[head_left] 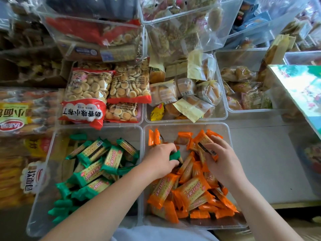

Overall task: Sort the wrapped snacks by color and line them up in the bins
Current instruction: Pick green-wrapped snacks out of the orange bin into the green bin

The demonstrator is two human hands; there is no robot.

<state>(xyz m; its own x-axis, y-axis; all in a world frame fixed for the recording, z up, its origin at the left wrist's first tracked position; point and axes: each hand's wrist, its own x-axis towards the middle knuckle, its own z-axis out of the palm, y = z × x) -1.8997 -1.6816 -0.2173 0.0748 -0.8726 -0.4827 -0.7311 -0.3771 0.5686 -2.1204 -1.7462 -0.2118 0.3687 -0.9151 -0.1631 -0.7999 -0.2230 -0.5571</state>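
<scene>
So, left bin (43, 214): green snacks (97, 162), loose pile
right bin (166, 134): orange snacks (189, 190), jumbled
left hand (161, 160): curled round a green pack (174, 156) in right bin
right hand (222, 157): pinching an orange pack (203, 141)

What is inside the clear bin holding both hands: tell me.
Orange-wrapped snacks piled loosely; the left hand grips one green-wrapped snack, the right hand an orange pack. The bin floor under the pile is covered.
</scene>
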